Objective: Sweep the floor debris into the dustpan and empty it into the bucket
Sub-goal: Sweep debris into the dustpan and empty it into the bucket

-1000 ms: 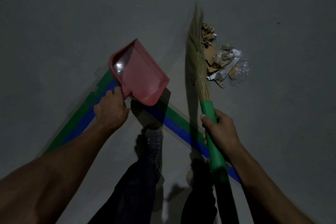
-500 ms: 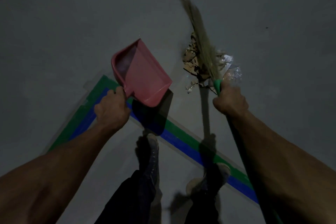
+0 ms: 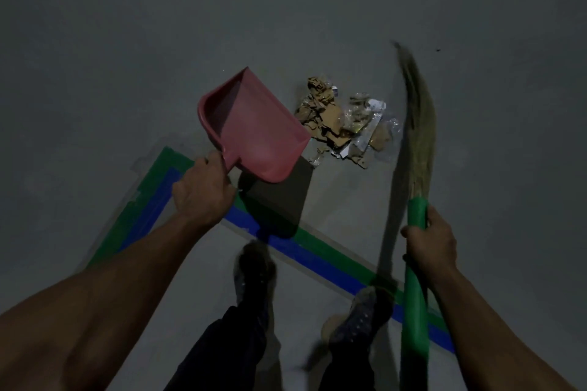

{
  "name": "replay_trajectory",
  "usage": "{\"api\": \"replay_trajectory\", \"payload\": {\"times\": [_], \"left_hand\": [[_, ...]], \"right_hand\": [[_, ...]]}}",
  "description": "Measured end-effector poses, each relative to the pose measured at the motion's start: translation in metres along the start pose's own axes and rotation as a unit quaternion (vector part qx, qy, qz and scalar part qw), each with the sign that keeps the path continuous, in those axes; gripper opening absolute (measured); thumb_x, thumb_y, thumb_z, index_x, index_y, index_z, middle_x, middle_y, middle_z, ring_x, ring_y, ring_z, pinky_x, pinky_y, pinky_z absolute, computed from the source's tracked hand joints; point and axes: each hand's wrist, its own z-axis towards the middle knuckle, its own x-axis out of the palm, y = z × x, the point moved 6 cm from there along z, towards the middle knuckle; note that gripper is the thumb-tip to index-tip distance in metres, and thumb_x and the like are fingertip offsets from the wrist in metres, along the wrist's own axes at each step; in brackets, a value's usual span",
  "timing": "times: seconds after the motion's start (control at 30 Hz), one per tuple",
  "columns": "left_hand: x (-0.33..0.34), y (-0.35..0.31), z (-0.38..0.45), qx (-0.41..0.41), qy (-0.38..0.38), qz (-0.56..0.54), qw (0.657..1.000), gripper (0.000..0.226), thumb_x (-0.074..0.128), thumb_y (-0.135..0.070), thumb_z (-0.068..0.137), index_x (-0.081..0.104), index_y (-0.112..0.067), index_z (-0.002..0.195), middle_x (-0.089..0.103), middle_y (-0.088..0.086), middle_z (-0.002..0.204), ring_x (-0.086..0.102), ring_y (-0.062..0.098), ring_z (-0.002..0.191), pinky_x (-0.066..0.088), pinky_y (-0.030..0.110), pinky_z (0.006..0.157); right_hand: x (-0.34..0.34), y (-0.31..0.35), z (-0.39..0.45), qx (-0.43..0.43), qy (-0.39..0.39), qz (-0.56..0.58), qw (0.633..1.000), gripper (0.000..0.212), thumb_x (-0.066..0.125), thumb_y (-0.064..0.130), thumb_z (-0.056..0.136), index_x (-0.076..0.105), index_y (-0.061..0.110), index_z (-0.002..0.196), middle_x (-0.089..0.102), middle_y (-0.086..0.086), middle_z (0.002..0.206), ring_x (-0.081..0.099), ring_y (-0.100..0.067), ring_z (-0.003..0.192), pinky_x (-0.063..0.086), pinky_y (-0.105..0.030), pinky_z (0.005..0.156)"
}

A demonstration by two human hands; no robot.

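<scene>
Sweeping step: left hand (image 3: pixel 203 190) fingers grip the dustpan (image 3: pixel 254 127) above the floor; right hand (image 3: pixel 428 244) fingers grip the broom (image 3: pixel 416 136) beside the debris (image 3: pixel 343 124). Next, lower the pan's lip and sweep leftward.

floor (image 3: pixel 158 25): smooth grey concrete, dim
tape (image 3: pixel 320 251): 2 strips, green outside, blue inside, forming a corner on the floor
light: low, hard shadows cast toward the lower part of the view
</scene>
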Motion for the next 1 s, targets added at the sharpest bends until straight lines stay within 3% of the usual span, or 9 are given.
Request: {"api": "replay_trajectory", "payload": {"times": [0.13,0.27,0.43,0.57,0.7,0.87,1.0], "left_hand": [[0.003,-0.006,0.001,0.013,0.003,0.004,1.0,0.019,0.05,-0.018,0.091,0.044,-0.01,0.107,0.048,0.01,0.094,0.046,0.025,0.079,0.032,0.04,0.065],[0.006,-0.01,-0.005,0.028,0.006,0.008,1.0,0.017,0.047,-0.022,0.096,0.044,-0.009,0.106,0.049,0.011,0.093,0.046,0.025,0.076,0.032,0.039,0.064],[-0.001,-0.027,-0.009,0.027,0.004,-0.001,1.0,0.02,0.045,-0.025,0.098,0.044,-0.007,0.108,0.055,0.016,0.104,0.051,0.03,0.08,0.035,0.041,0.064],[-0.006,-0.06,-0.009,0.029,0.002,-0.004,1.0,0.022,0.045,-0.027,0.099,0.043,-0.007,0.108,0.057,0.018,0.104,0.055,0.033,0.083,0.038,0.042,0.066],[-0.005,-0.1,-0.004,0.048,0.008,-0.013,0.999,0.024,0.043,-0.027,0.1,0.042,-0.006,0.11,0.055,0.019,0.107,0.057,0.037,0.089,0.039,0.042,0.067],[0.011,-0.146,0.009,0.039,-0.034,-0.034,0.998,0.02,0.047,-0.025,0.099,0.044,-0.007,0.106,0.052,0.013,0.092,0.046,0.025,0.073,0.031,0.037,0.062],[0.035,-0.17,0.022,0.012,-0.06,-0.041,0.997,0.017,0.051,-0.026,0.097,0.045,-0.011,0.102,0.046,0.005,0.085,0.042,0.022,0.07,0.03,0.036,0.061]], "right_hand": [[0.024,-0.014,0.003,0.038,0.04,-0.002,0.998,0.06,0.058,0.008,0.082,0.049,0.022,0.139,0.061,-0.003,0.091,0.064,-0.035,0.083,0.058,-0.055,0.078],[0.041,-0.003,0.0,-0.024,0.072,-0.063,0.995,0.069,0.055,0.008,0.082,0.039,0.025,0.147,0.063,-0.014,0.106,0.065,-0.037,0.081,0.059,-0.05,0.073],[-0.004,0.006,0.01,-0.08,0.027,-0.112,0.99,0.074,0.053,0.013,0.084,0.03,0.03,0.151,0.057,-0.019,0.1,0.061,-0.035,0.08,0.051,-0.035,0.066],[-0.052,0.023,0.039,-0.106,0.006,-0.134,0.985,0.075,0.053,0.014,0.086,0.026,0.03,0.153,0.055,-0.018,0.099,0.059,-0.035,0.08,0.045,-0.032,0.064],[-0.084,0.045,0.084,-0.109,-0.022,-0.118,0.987,0.075,0.053,0.015,0.084,0.026,0.03,0.153,0.054,-0.017,0.106,0.059,-0.036,0.087,0.048,-0.035,0.072],[-0.113,0.062,0.164,-0.1,-0.044,-0.072,0.991,0.067,0.049,0.014,0.083,0.036,0.029,0.147,0.055,-0.019,0.113,0.062,-0.041,0.093,0.055,-0.051,0.084],[-0.126,0.062,0.231,-0.086,-0.049,-0.075,0.992,0.054,0.051,0.015,0.083,0.046,0.017,0.137,0.059,-0.018,0.114,0.062,-0.038,0.091,0.056,-0.045,0.079]]}}
